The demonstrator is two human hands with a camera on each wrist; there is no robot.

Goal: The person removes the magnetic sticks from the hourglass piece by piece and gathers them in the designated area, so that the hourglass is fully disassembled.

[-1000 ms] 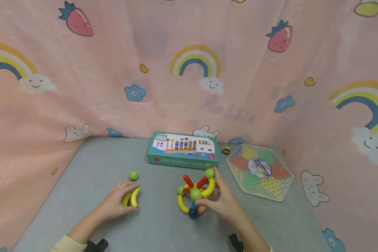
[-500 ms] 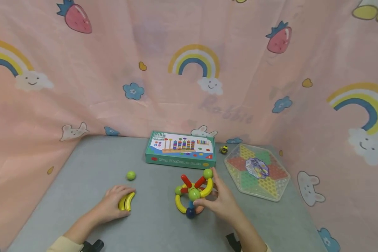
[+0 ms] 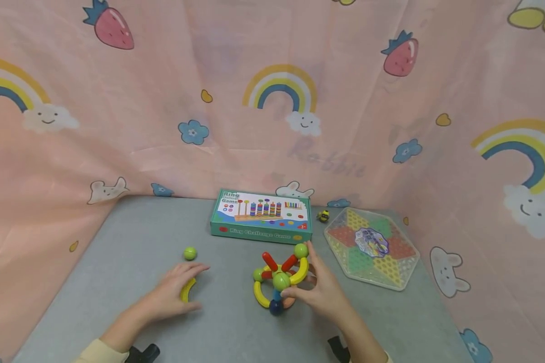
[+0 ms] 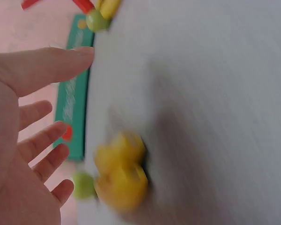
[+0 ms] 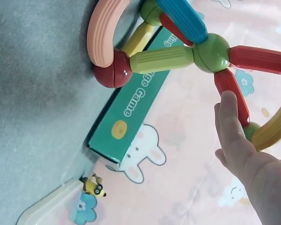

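Note:
In the head view my left hand (image 3: 170, 295) is spread around curved yellow magnetic building sticks (image 3: 187, 291), thumb and fingers apart. The left wrist view shows these yellow sticks (image 4: 122, 173), blurred, on the table away from the open palm (image 4: 18, 140). A green ball (image 3: 189, 253) lies just beyond that hand. My right hand (image 3: 322, 292) holds the right side of a magnetic stick-and-ball model (image 3: 281, 281), index finger by its upper green ball, thumb low. Red, yellow and blue sticks join its balls; close by, a fingertip meets a red stick (image 5: 232, 93).
A green Ring Challenge Game box (image 3: 261, 217) lies behind the model. To its right are a small bee figure (image 3: 323, 216) and a clear hexagonal game board (image 3: 372, 247). A pink printed cloth (image 3: 236, 161) hangs behind the grey table (image 3: 227, 322).
My left hand first closed on the yellow sticks, drawing them side by side, then spread its fingers and let go. My right hand and the model have hardly moved.

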